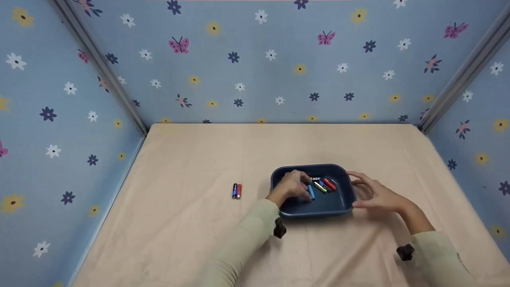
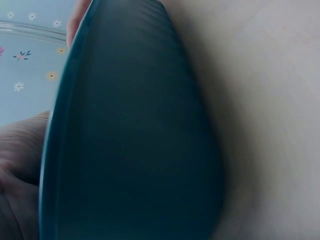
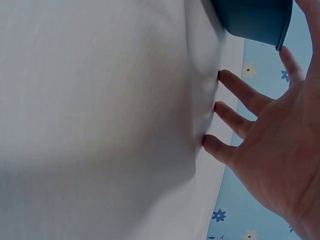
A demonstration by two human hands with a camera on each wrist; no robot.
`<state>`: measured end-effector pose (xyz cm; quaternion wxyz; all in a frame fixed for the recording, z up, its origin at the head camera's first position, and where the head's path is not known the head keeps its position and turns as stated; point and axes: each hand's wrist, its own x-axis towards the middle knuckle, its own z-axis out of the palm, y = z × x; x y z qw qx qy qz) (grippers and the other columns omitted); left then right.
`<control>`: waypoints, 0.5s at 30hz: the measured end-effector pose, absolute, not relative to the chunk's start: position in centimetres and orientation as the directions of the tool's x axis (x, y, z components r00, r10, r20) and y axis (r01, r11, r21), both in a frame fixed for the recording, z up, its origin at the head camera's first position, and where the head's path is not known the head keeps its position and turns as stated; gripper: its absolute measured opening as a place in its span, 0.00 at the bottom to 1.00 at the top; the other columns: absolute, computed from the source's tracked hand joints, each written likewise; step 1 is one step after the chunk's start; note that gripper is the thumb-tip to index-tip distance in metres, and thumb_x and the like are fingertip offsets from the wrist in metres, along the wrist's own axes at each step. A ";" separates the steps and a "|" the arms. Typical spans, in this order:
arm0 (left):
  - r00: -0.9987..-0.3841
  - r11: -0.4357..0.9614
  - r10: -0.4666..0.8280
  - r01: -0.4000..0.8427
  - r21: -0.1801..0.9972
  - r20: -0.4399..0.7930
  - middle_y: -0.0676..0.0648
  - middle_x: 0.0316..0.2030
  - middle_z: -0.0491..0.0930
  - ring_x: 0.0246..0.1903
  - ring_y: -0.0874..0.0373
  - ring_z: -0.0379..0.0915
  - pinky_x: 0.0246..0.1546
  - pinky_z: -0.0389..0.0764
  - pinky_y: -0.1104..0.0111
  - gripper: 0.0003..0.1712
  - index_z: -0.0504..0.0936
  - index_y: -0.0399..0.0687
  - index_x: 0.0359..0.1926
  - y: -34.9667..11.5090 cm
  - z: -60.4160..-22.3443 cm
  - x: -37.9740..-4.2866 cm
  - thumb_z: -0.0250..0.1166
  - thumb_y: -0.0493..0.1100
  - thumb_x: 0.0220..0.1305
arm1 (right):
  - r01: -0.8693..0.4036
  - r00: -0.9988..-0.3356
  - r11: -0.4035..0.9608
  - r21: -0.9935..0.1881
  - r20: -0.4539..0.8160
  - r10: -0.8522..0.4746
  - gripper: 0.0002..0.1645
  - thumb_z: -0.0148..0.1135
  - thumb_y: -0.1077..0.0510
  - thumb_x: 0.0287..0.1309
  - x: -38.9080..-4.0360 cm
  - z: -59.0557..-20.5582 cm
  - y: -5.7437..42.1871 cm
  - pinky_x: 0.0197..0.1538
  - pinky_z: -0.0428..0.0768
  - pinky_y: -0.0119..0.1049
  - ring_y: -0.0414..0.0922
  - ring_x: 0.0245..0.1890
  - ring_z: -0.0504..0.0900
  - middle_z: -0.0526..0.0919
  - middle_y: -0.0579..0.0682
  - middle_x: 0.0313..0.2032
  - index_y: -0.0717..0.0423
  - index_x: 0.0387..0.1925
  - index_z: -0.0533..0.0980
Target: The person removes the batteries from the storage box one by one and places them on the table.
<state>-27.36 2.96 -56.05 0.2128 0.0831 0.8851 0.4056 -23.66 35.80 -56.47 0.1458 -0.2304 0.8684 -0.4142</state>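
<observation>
A dark blue rectangular box [image 1: 314,214] stands right of the table's middle, several batteries [image 1: 323,185] lying inside it. My left hand [image 1: 293,186] reaches over the box's left side, and its bent fingers pinch a light-blue battery [image 1: 311,192] near the box floor. In the left wrist view the box's outer wall [image 2: 135,125] hides the fingertips. On the right, my right hand [image 1: 376,195] is spread beside the box, with thumb and fingertips at its right rim. The right wrist view has those fingers [image 3: 245,92] apart and nearly straight, some tips down at the cloth.
Two batteries, one dark blue [image 1: 234,191] and one red [image 1: 239,191], lie side by side on the cloth left of the box. A beige cloth [image 1: 179,231] covers the table, wrinkled near the front. Blue flowered panels [image 1: 255,59] enclose the back and both sides.
</observation>
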 end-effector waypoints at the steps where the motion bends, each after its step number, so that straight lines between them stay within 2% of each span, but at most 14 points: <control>1: -0.897 0.662 0.319 -0.020 0.749 -0.305 0.47 0.49 0.96 0.49 0.58 0.91 0.57 0.86 0.69 0.33 0.93 0.53 0.61 3.0 -56.0 -27.4 0.90 0.36 0.53 | -0.281 -0.852 0.551 -0.786 -0.061 -0.521 0.59 0.84 0.56 0.62 -23.7 -56.5 35.8 0.78 0.55 0.86 0.68 0.78 0.72 0.74 0.65 0.81 0.45 0.88 0.61; 7: -0.908 0.697 0.297 -0.006 0.717 -0.296 0.53 0.44 0.96 0.45 0.60 0.86 0.58 0.85 0.66 0.31 0.93 0.54 0.56 4.0 -56.8 -27.9 0.92 0.39 0.51 | -0.280 -0.852 0.556 -0.783 -0.064 -0.520 0.59 0.84 0.56 0.62 -23.7 -56.5 36.0 0.77 0.54 0.87 0.68 0.78 0.72 0.76 0.66 0.80 0.44 0.88 0.61; 11: -0.911 0.730 0.283 0.002 0.683 -0.299 0.56 0.40 0.93 0.45 0.59 0.81 0.62 0.85 0.60 0.28 0.94 0.56 0.53 4.5 -57.5 -28.5 0.93 0.42 0.49 | -0.297 -0.848 0.548 -0.782 -0.048 -0.528 0.58 0.83 0.57 0.63 -23.7 -56.5 36.0 0.78 0.55 0.86 0.56 0.77 0.76 0.79 0.65 0.77 0.45 0.88 0.62; 15: -0.907 0.726 0.293 0.005 0.688 -0.303 0.59 0.36 0.89 0.40 0.61 0.78 0.56 0.85 0.62 0.25 0.95 0.56 0.51 4.4 -57.5 -28.6 0.92 0.42 0.51 | -0.304 -0.846 0.541 -0.784 -0.038 -0.531 0.58 0.84 0.57 0.63 -23.7 -56.6 35.9 0.78 0.56 0.85 0.46 0.75 0.77 0.79 0.65 0.77 0.46 0.88 0.62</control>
